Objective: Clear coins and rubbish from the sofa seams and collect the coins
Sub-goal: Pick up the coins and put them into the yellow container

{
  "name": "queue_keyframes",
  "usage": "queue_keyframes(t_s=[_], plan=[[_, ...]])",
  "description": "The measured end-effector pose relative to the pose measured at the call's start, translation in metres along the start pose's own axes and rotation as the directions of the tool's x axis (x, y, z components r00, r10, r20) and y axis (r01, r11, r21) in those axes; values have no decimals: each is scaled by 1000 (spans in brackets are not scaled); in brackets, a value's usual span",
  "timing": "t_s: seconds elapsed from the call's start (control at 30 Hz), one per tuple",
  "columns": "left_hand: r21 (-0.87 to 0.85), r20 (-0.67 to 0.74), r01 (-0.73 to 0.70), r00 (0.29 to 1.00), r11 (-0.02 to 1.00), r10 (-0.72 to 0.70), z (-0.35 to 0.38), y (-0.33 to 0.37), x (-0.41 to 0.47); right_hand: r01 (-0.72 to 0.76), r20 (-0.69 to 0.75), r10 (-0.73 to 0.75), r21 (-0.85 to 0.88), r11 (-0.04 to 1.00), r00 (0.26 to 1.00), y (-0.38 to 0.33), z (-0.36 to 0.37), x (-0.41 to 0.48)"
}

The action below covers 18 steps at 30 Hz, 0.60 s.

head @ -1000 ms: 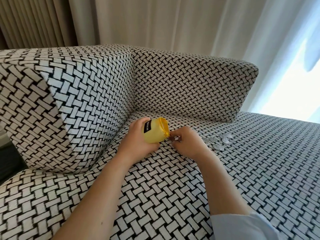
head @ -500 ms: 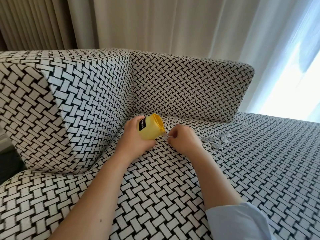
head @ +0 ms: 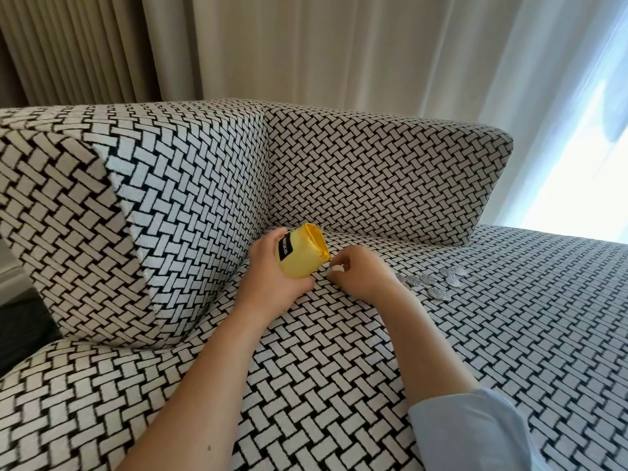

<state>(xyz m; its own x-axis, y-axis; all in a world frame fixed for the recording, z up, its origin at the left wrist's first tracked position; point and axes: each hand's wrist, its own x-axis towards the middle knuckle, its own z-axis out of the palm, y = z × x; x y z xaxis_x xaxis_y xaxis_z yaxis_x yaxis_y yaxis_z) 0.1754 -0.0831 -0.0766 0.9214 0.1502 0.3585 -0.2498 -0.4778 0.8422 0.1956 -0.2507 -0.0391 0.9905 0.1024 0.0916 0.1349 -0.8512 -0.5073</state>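
We're on the collecting step here: our left hand (head: 272, 283) grips the cup (head: 299, 256), tipped with its mouth facing right, low over the sofa (head: 373, 368) near the corner. Our right hand (head: 360, 273) is curled right at the rim, but we can't tell if anything's pinched in it. The coins (head: 431, 283) lie loose just right of it, so next is probably reach over, pinch one, drop it in.

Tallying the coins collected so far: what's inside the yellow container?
Nothing can be made out. The yellow container, held tilted in the left hand, shows only its rim; the inside is hidden. The right hand is at its mouth. Loose coins lie on the seat.
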Motion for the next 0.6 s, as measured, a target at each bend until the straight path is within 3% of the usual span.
queue_keyframes(t_s=[0.13,0.2,0.33,0.43,0.53,0.6], plan=[[26,8,-3,1000,1000,3,0,0,0,11,-118,0,95,995,993,3,1,-6],[41,31,-5,1000,999,4,1,0,0,19,-226,39,252,967,973,2,-4,-9],[12,103,19,994,1000,-20,3,7,-1,175,-363,104,657,733,926,-8,-22,-17],[-43,173,10,985,999,-3,8,15,-3,188,-307,48,692,697,951,-14,-24,-26],[-63,209,3,978,998,10,11,17,-6,145,-314,146,740,657,938,-6,-25,-32],[-44,215,-16,976,999,25,11,16,-7,103,-324,187,702,705,927,6,-28,-36]])
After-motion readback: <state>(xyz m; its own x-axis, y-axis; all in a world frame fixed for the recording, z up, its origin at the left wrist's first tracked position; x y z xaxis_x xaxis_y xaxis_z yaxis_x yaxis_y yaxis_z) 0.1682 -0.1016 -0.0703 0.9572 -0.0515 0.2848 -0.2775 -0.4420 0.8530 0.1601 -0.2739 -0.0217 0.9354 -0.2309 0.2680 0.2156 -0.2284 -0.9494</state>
